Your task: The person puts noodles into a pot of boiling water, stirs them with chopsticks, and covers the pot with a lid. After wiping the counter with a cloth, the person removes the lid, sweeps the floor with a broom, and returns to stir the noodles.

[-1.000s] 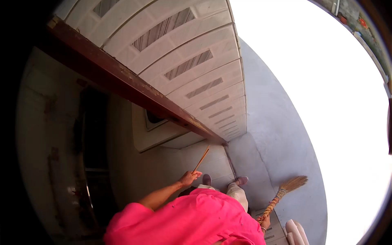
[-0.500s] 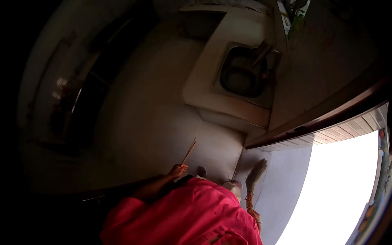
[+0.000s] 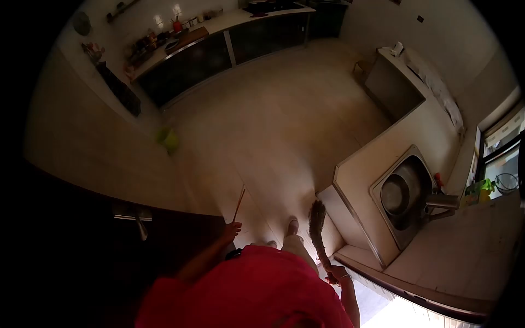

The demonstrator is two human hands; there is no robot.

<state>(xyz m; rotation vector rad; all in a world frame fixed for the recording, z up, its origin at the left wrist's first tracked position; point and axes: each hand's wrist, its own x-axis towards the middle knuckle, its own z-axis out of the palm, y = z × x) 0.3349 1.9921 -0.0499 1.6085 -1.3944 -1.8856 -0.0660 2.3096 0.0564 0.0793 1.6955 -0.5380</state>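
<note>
My left hand is closed on the lower end of a thin wooden stick, which points up and away over the floor. In my right hand is the bound handle of a short straw broom. The broom's bristle end points forward, near the side of the sink counter. My left hand is beside the dark door. Between the two hands are my red top and my shoes on the pale floor.
A counter with a steel sink stands to the right, a metal basin inside it. On the left are a dark door with a handle and a green bucket. A kitchen counter runs along the back.
My view has turned left, so the sink now lies farther right and the back counter shows. The bright doorway has slid to the bottom. Both hands keep hold of the stick and the broom.
</note>
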